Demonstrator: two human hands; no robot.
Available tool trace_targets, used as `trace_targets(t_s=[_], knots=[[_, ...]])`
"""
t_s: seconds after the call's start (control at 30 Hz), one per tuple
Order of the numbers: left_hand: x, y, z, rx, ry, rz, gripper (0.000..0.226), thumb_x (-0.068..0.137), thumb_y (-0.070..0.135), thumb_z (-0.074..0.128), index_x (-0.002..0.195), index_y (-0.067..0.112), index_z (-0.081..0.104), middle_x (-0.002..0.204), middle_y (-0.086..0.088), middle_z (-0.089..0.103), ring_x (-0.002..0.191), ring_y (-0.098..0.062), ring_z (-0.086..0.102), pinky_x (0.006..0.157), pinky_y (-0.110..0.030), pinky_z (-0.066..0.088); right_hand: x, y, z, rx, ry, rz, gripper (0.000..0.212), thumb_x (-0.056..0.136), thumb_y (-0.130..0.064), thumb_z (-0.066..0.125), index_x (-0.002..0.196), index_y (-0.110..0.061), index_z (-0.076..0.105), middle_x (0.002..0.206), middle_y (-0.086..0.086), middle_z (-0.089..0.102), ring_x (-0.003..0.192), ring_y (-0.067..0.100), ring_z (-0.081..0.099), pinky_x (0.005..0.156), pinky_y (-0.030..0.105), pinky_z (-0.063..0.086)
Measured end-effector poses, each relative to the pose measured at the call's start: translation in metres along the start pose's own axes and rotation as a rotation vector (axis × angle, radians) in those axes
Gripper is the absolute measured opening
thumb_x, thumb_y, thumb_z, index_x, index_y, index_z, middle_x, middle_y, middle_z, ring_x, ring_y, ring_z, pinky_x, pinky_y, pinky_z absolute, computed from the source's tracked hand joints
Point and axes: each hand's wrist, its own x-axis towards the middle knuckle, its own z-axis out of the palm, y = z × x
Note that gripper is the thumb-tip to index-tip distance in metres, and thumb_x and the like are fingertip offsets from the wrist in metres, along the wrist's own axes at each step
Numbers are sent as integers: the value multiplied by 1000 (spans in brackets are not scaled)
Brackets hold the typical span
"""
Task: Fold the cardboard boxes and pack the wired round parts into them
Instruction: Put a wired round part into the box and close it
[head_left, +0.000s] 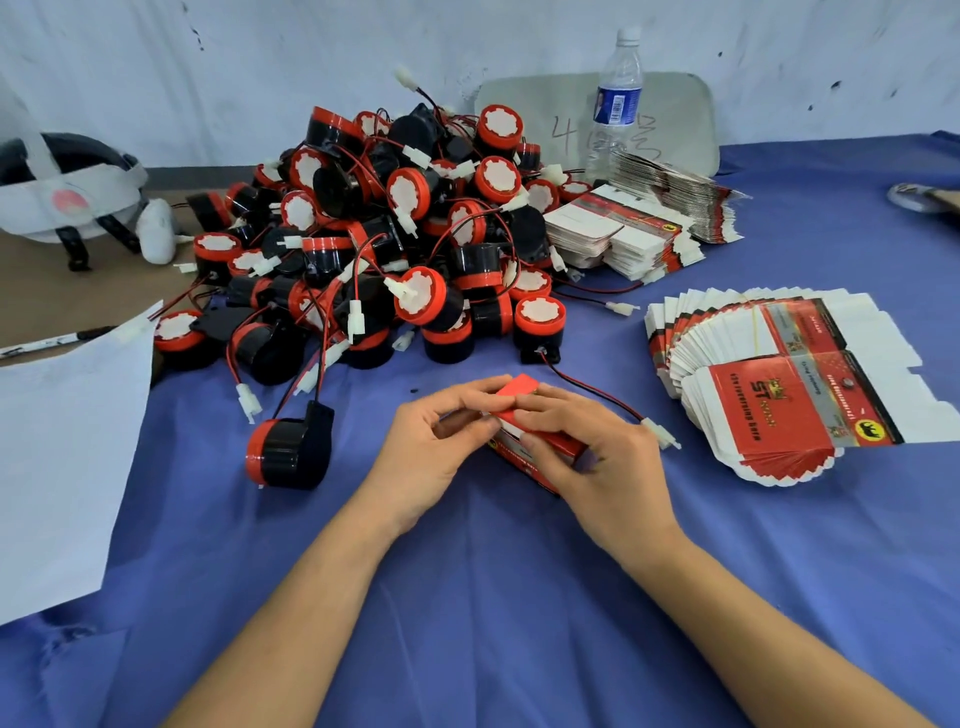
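Left hand (441, 441) and right hand (587, 447) grip one half-folded box (519, 388); the far pile (395, 234) and right-side flats (779, 395) await packing.

- Blue cloth (467, 597) — spread under my left hand (436, 447) and my right hand (597, 457).
- White paper sheet (57, 467), well left of my left hand, overlapping the cloth's edge.
- Pen-like stick (52, 343), just beyond that sheet.
- White-and-black headgear (67, 197), far left and beyond, on the brown tabletop (41, 301).
- Clear water bottle (615, 98), upright, well beyond my right hand — white cap, blue label.
- Grey board (524, 104) with handwriting, behind the bottle, against the wall (260, 52).
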Motion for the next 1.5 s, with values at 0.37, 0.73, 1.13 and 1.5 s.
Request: trace_targets(t_s=[0.37,0.73,1.13,1.5], knots=[[0,-3,-8,103,-50,25,34,88,-12,58,97,17,73,123,9,64,117,-1,59,90,-13,46,-2,11,-12,-175,-215,-113,33,87,-25,63,119,-18,68,125,-7,63,128,11,50,106,31,42],[2,-8,-7,129,-43,52,29,85,-12,62,90,15,71,124,14,62,113,-1,61,88,-13,48,-8,13,-18,-371,-305,-173,38,91,-25,59,128,-24,62,142,-2,50,139,27,37,106,41,42],[-4,-1,3,306,94,166,26,89,20,63,110,36,63,106,7,66,79,-7,63,71,-20,50,-5,-5,-40,356,-43,477,22,90,-17,64,111,-23,69,105,-2,72,99,15,67,87,30,53],[-5,-11,7,397,-111,175,26,98,9,50,104,25,70,96,0,70,73,-3,65,76,-8,48,-72,-51,-250,204,309,599,27,77,-29,50,81,-16,73,73,1,70,60,13,63,47,17,44]])
